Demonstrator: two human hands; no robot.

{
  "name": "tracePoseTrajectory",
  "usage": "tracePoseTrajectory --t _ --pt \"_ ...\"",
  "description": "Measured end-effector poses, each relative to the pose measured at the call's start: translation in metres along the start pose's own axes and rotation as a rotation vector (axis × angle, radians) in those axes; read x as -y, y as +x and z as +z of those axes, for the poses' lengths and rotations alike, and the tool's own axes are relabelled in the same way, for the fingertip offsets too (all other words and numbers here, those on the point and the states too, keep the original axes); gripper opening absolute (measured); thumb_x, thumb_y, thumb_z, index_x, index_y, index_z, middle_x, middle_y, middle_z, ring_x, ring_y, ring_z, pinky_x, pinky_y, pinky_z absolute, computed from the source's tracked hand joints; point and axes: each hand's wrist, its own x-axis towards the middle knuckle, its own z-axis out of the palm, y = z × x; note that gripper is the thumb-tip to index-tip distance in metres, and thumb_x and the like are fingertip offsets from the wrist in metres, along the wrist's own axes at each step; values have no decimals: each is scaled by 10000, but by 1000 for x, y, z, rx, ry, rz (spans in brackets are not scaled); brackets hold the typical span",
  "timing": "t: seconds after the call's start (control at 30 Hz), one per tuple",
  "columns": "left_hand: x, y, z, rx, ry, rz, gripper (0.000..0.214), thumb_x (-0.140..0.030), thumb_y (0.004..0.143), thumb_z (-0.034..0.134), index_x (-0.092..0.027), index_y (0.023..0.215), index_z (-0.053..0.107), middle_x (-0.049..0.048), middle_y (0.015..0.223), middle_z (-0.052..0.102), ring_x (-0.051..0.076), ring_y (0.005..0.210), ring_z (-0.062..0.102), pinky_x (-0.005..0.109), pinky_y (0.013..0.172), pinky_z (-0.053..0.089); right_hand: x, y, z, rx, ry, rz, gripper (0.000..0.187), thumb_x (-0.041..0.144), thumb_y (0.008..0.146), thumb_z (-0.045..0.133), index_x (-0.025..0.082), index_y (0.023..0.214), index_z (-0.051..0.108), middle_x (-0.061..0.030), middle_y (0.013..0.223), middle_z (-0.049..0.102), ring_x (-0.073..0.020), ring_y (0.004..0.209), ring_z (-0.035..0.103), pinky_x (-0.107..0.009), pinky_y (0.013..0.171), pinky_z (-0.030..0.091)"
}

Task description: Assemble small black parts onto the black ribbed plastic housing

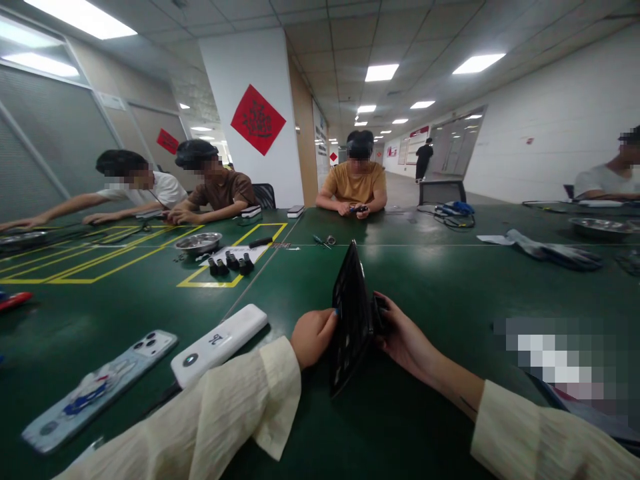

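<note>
A thin black panel (351,320) stands on edge in front of me, seen nearly edge-on and tilted, just above or on the green table. My left hand (314,337) is closed at its left face, thumb against it. On the other side, my right hand (403,333) grips a small dark block (381,313) that sits against the back of the panel. Most of the right fingers are hidden behind that block. Whether the block is fixed to the panel, I cannot tell.
Left of my arm lie a white power bank (220,347) and a phone in a patterned case (100,393). Beyond are several black cylindrical parts (231,263), a metal bowl (199,243) and a screwdriver (320,241). Gloves (550,252) lie right. Co-workers sit around the green table (425,280).
</note>
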Motion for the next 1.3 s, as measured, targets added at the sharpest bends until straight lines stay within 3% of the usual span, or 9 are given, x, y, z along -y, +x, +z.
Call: tracePoseTrajectory --t 0.3,0.67,1.03,1.3 --pt "5 -4 -1 -24 -242 -90 538 -456 868 191 -143 567 507 26 547 494 152 565 477 250 556 386 -2 -9 9 1 -143 -27 476 300 763 523 305 1220 389 -12 873 559 -115 582 529 -215 449 331" --pt "7 -8 2 -85 -221 -20 429 -392 869 278 -154 687 586 41 662 613 175 641 554 263 615 414 -1 -14 12 -21 -177 -46 470 300 745 524 282 1196 397 -12 854 576 -116 581 534 -208 434 307" --pt "8 -8 1 -76 -248 -8 387 -389 857 312 -151 734 591 35 677 608 181 685 563 271 661 425 -2 -12 12 -38 -176 -37 486 309 716 541 262 1184 419 -17 851 580 -126 583 537 -210 423 318" --pt "6 -6 1 -25 -310 -60 453 -438 842 258 -148 575 480 3 547 442 142 565 436 248 539 361 -1 -15 13 -24 -198 -52 443 305 721 533 267 1148 424 -10 829 580 -123 577 537 -201 424 319"
